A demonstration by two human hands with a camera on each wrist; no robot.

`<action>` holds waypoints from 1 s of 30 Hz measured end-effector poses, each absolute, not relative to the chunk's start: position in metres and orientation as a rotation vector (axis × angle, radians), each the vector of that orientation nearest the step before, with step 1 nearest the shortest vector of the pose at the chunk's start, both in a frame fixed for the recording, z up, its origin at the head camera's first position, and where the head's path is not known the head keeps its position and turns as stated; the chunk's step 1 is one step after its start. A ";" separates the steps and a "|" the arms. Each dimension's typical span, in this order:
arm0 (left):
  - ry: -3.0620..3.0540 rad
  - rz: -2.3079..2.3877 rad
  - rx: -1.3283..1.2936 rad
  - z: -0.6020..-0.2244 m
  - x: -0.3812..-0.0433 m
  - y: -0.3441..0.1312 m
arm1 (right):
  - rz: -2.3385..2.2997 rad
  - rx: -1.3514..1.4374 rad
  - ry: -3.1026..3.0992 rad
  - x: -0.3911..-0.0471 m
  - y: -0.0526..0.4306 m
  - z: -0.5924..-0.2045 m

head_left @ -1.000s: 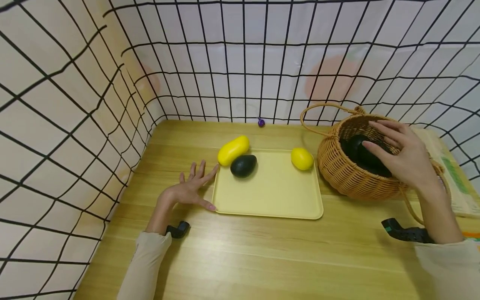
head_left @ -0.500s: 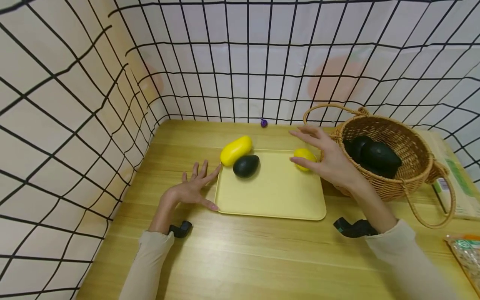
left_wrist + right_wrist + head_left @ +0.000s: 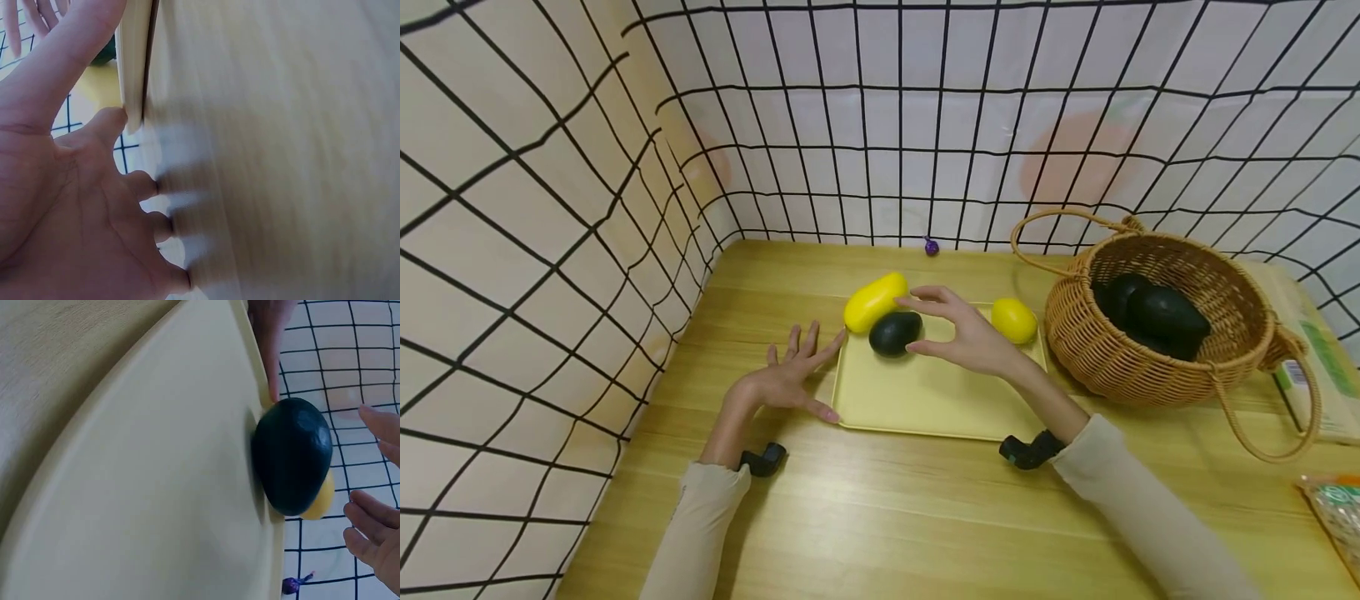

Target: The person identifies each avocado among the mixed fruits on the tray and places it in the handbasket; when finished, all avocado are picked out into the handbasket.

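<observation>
A dark green avocado (image 3: 895,334) lies on the pale yellow tray (image 3: 925,408), near its back left corner. Close to its right side is my right hand (image 3: 962,337), fingers and thumb spread apart with nothing held; in the right wrist view a gap shows between them and the avocado (image 3: 292,456). A long yellow mango-like fruit (image 3: 874,303) rests across the tray's corner behind the avocado. My left hand (image 3: 781,385) is spread on the table, thumb and index fingertips at the tray's left edge. A yellow lemon (image 3: 1014,321) sits at the back right of the tray.
A wicker basket (image 3: 1097,358) holding dark avocados (image 3: 1167,315) stands right of the tray, its handles folded outward. Behind it lies a flat pack (image 3: 1326,367). A clear packet (image 3: 1336,517) is at the right edge. A small purple-wrapped item (image 3: 931,247) lies by the black grid fence (image 3: 865,150).
My right hand has left the basket, passed over the lemon and moved left across the tray to the avocado. The left hand stays at the tray edge.
</observation>
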State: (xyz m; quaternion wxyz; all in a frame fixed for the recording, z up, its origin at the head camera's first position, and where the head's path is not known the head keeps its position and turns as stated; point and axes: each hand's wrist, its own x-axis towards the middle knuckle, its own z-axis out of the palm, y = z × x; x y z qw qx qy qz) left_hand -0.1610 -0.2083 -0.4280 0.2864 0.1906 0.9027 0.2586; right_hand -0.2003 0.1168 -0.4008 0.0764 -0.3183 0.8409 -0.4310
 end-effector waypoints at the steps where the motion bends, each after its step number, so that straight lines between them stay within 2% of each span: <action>1: 2.413 0.690 0.507 -0.428 -0.161 -0.208 | -1.302 -0.967 2.507 -0.201 0.114 -0.403; 30: 2.418 0.664 0.500 -0.425 -0.160 -0.207 | -1.176 -1.082 2.582 -0.214 0.085 -0.423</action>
